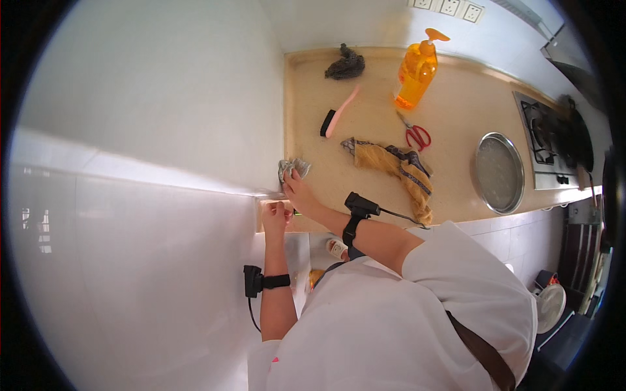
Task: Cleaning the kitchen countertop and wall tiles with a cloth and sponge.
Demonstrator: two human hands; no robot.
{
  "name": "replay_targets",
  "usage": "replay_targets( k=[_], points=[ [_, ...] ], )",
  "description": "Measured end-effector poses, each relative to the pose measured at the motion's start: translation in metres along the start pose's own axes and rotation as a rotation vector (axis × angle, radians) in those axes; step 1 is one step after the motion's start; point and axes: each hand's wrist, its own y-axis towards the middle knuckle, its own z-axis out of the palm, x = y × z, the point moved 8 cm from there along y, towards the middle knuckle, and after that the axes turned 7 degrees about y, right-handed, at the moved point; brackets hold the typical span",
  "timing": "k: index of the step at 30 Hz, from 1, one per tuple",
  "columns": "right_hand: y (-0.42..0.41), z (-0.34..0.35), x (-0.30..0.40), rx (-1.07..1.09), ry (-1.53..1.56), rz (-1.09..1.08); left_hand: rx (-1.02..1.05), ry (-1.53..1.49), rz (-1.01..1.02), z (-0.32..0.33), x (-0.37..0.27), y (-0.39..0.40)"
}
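Note:
A crumpled grey cloth or scouring wad [292,169] lies against the wall at the counter's left edge. My right hand [299,193] has its fingers on it, gripping its near side. Just below, at the near left corner of the beige countertop [455,122], is my left hand [277,215] with its fingers curled. A small dark and green thing [297,212] shows beside those fingers, mostly hidden; whether the left hand holds it is unclear. To the right lies a tan towel with dark patterned bands [391,166]. Each wrist wears a strapped black device.
Beyond are a pink-handled brush [337,115], a dark mesh wad [346,63], an orange pump bottle [417,73] and red-handled scissors [415,134]. A round metal pan [499,173] stands near the front edge, left of a gas stove [550,141]. White wall [171,122] bounds the left side.

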Motion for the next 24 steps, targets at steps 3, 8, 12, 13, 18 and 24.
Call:
replay_targets(
  k=[3,8,12,13,18,24],
  points=[
    [-0.013,0.003,-0.006,-0.063,-0.042,-0.026,-0.168,0.124,0.159,-0.011,-0.005,-0.027],
    [-0.026,0.005,0.002,-0.051,-0.099,-0.149,-0.317,0.287,0.345,-0.028,-0.002,-0.060],
    [-0.027,-0.007,-0.001,0.249,-0.108,0.120,-0.395,0.449,0.386,-0.029,-0.014,-0.075],
    [-0.025,-0.019,-0.008,0.177,-0.040,0.163,-0.387,0.457,0.358,-0.030,-0.013,-0.075],
    [-0.031,-0.100,0.004,-0.135,0.362,0.274,-0.518,0.697,0.545,-0.025,-0.045,-0.078],
    [-0.031,-0.156,0.020,-0.172,0.420,0.205,-0.550,0.977,0.575,-0.013,-0.047,-0.049]
  ],
)
